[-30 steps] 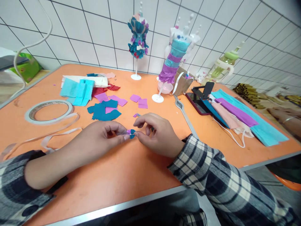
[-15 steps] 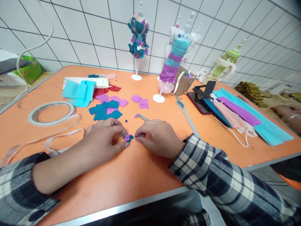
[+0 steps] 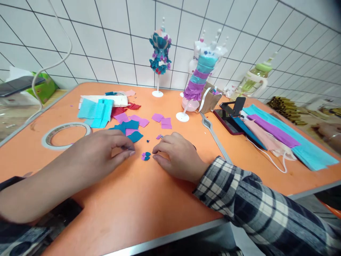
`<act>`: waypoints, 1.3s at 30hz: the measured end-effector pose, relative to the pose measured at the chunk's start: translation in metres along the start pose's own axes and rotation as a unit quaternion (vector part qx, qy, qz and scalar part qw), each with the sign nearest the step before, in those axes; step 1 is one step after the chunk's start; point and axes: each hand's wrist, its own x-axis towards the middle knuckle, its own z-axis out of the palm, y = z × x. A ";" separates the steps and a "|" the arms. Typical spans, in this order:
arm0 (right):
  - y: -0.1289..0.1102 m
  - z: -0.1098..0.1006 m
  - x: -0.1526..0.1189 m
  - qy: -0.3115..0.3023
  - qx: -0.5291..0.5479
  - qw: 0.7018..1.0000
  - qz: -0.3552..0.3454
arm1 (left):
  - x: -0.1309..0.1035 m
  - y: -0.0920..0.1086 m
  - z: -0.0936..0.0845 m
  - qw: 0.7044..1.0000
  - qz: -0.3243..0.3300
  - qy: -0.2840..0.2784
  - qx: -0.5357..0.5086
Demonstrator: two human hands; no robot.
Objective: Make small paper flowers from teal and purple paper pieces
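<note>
A small flower of purple and teal crepe paper (image 3: pixel 146 156) lies on the orange tabletop between my hands. Just left of it, my left hand (image 3: pixel 109 151) is open, thumb and fingertips apart, with nothing visible between them. My right hand (image 3: pixel 177 154) rests close on the flower's right side, its thumb and forefinger slightly apart and apparently not touching it. Beyond my right fingers are small purple scraps (image 3: pixel 160 137) at what looks like a tweezer tip; the rest is hidden by that hand. A tiny dark blue scrap (image 3: pixel 148 141) sits above the flower.
Teal paper (image 3: pixel 135 136) and purple squares (image 3: pixel 166 123) lie behind my hands. A tape roll (image 3: pixel 48 139) is at left. Two dressed mannequin stands (image 3: pixel 160 53) (image 3: pixel 201 73) are at the back. Right are a phone (image 3: pixel 226 122), paper strips (image 3: pixel 277 133) and a bottle (image 3: pixel 254 80).
My left hand has let go of the paper flower and drawn back to the left. The flower now lies free on the table. The whole view has shifted slightly.
</note>
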 end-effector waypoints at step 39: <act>0.003 0.018 0.019 -0.025 -0.048 0.998 -0.030 | 0.007 0.017 0.029 0.999 -0.048 -0.013 0.009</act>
